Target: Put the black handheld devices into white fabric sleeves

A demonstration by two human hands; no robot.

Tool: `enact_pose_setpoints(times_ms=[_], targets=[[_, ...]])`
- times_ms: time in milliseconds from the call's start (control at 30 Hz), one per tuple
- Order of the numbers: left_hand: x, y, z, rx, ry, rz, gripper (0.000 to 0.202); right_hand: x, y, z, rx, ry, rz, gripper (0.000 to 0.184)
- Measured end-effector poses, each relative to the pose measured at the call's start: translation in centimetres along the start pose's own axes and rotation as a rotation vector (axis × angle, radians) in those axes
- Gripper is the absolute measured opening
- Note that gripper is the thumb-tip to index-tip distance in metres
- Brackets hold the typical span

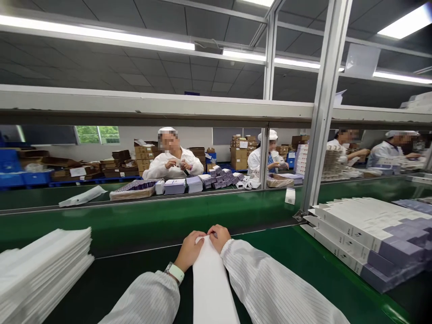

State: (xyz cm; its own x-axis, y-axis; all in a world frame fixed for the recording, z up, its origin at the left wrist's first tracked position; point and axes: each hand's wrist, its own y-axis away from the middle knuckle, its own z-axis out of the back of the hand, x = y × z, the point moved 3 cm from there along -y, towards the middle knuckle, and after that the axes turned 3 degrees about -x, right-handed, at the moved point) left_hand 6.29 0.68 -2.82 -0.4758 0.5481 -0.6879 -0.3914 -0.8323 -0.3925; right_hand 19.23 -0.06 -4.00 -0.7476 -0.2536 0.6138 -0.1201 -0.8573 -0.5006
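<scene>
A long white folded strip (213,283), of paper or thin foam, lies lengthwise in front of me on the green work surface (266,249). At its far end my left hand (190,250) is closed on the left edge, thumb over the top. My right hand (219,237) pinches the same end from the right, close beside the left. Part of the fingertips of both hands is hidden. The near end of the strip runs out of view at the bottom.
Stacked white sheets (50,270) stand at left. Piled flat white-and-purple cartons (367,238) are at right, beside a metal post (326,108). A green conveyor belt (145,220) runs across ahead. Beyond it, a co-worker (175,162) sits behind small purple boxes (219,177).
</scene>
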Motion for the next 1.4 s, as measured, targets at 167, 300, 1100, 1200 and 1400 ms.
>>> enact_pose_setpoints(times_ms=[167, 300, 1100, 1200, 1400], targets=[[-0.03, 0.03, -0.1, 0.004, -0.007, -0.015, 0.023, -0.11, -0.08, 0.03, -0.001, -0.017, -0.007, 0.022], [-0.06, 0.07, -0.01, -0.014, -0.005, -0.003, 0.023, -0.02, -0.01, -0.01, 0.007, -0.015, 0.006, 0.021], [-0.18, 0.19, 0.02, -0.021, 0.009, 0.005, 0.025, -0.28, -0.03, -0.26, 0.021, 0.016, 0.004, 0.022], [-0.15, 0.21, 0.09, -0.023, 0.008, 0.003, 0.025, -0.24, -0.06, -0.28, 0.022, 0.014, 0.015, 0.022], [-0.03, 0.22, -0.03, -0.023, 0.016, 0.012, 0.024, -0.27, -0.01, -0.28, 0.013, 0.016, 0.008, 0.021]])
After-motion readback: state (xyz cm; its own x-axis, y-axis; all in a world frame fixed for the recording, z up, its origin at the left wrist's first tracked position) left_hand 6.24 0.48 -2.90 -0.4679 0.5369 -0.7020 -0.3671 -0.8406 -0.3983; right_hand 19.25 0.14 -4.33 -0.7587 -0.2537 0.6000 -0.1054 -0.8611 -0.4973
